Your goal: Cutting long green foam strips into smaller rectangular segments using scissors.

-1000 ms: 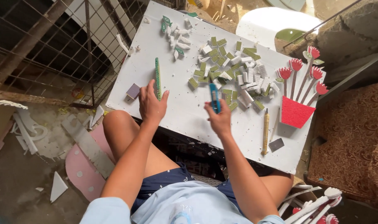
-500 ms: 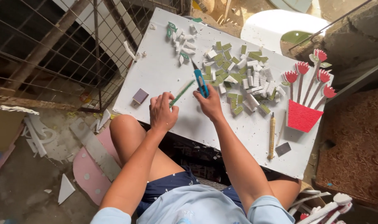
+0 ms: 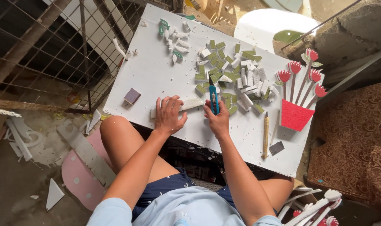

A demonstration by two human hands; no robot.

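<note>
From the head view I judge this the cutting step: my left hand (image 3: 168,115) presses the long white foam strip (image 3: 186,105) flat on the white desk (image 3: 157,71), fingers spread. My right hand (image 3: 217,119), fingers clenched around the blue utility knife (image 3: 213,97), needs a steady slice across the strip.

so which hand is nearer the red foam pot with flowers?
Right. The right hand, gripping the blue utility knife, sits nearer the red pot; the left hand lies farther, on the foam strip.
</note>
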